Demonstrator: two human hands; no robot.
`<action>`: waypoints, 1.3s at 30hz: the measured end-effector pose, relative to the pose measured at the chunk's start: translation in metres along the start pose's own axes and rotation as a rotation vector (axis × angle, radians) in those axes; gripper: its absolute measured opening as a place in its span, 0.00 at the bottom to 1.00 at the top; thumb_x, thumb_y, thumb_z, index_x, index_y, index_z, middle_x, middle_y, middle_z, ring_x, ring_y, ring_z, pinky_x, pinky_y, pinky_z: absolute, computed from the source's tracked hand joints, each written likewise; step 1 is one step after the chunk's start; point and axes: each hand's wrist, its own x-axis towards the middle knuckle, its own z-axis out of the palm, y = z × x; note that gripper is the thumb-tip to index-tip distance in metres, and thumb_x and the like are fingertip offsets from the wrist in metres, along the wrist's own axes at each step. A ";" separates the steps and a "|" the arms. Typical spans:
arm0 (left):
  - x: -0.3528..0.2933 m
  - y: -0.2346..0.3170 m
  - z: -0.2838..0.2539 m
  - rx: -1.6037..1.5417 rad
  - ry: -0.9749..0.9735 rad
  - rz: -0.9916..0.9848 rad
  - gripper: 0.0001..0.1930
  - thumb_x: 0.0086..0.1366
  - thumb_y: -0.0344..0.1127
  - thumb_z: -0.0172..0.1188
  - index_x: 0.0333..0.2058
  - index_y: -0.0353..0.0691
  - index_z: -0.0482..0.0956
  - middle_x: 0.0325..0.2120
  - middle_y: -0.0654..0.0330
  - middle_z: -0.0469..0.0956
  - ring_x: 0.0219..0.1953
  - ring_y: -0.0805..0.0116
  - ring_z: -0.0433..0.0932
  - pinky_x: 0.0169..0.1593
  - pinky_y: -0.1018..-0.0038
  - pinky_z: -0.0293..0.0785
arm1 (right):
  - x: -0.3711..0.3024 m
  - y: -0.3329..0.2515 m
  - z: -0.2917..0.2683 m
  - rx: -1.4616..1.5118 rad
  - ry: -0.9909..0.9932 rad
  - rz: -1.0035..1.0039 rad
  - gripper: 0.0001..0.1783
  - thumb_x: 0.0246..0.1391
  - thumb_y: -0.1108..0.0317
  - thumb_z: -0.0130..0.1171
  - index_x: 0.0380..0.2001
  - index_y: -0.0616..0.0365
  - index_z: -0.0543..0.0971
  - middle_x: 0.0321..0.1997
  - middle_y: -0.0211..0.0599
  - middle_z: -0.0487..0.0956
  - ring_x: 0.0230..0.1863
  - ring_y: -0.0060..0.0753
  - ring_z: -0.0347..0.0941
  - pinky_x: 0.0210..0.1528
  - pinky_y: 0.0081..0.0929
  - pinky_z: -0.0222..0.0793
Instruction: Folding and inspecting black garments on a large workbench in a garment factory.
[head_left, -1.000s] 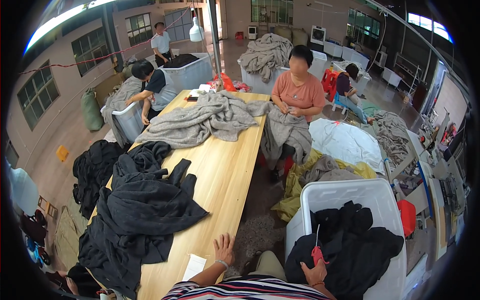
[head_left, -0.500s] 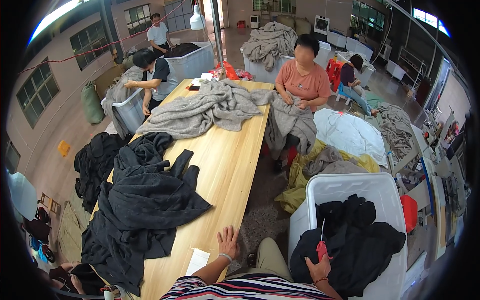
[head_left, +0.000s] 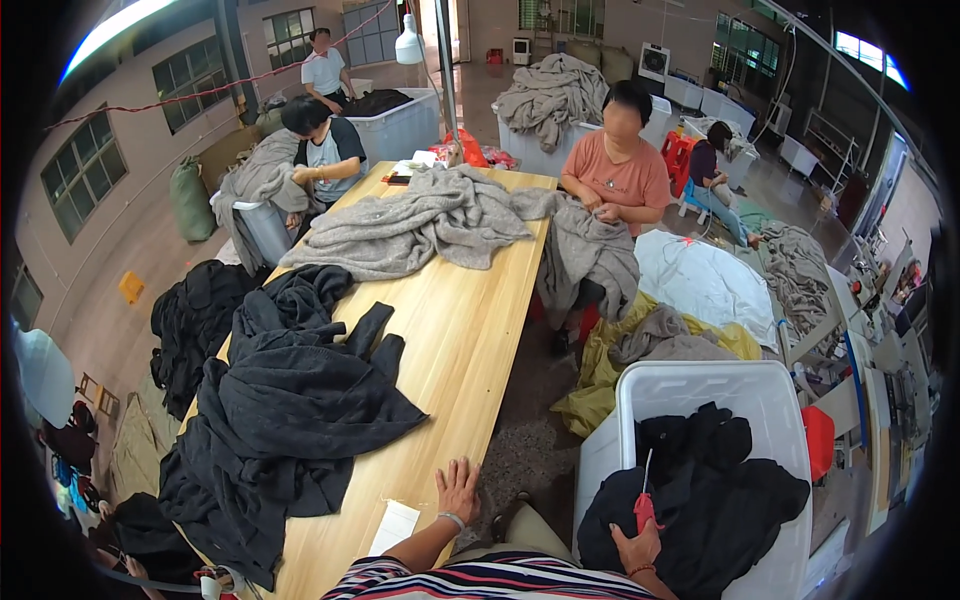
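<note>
Evidently, in the head view, the left hand lies open at lower centre, palm down and fingers spread on the table near its right edge, presumably for support. At lower right, the right hand is closed around the handle of a red-handled tool, its thin metal shaft directed upward in the frame; this hold likely keeps the tip away from the palm. Both appear against dark cloth in a white tub; contact with the cloth cannot be determined. The tub walls seemingly keep the loose cloth together. Dark garments are heaped at left, overhanging the table's left edge; grey cloth crosses its far end. A white card lies just left of the left wrist. Pale wood between garments and right edge affords lateral room. Floor separates table from tub, whose raised rim limits sideways travel at right.
</note>
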 end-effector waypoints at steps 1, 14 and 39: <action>-0.001 -0.001 0.000 0.004 0.004 0.000 0.38 0.50 0.33 0.55 0.62 0.48 0.55 0.64 0.46 0.49 0.67 0.44 0.43 0.63 0.41 0.33 | -0.001 0.000 -0.001 -0.015 -0.024 0.021 0.36 0.31 0.49 0.71 0.40 0.64 0.72 0.37 0.56 0.76 0.42 0.57 0.72 0.45 0.42 0.68; -0.001 0.002 -0.002 0.012 -0.035 -0.013 0.38 0.51 0.34 0.54 0.63 0.48 0.54 0.64 0.46 0.49 0.67 0.44 0.43 0.63 0.41 0.32 | 0.000 0.009 0.004 -0.012 -0.028 0.028 0.36 0.31 0.49 0.71 0.40 0.63 0.72 0.38 0.56 0.76 0.43 0.57 0.72 0.46 0.41 0.67; -0.001 0.002 -0.001 0.021 -0.025 0.000 0.39 0.48 0.35 0.55 0.63 0.47 0.54 0.64 0.46 0.49 0.66 0.42 0.44 0.63 0.40 0.32 | 0.000 0.006 0.001 0.003 -0.010 -0.005 0.34 0.31 0.51 0.71 0.38 0.62 0.72 0.36 0.54 0.76 0.40 0.56 0.72 0.45 0.41 0.68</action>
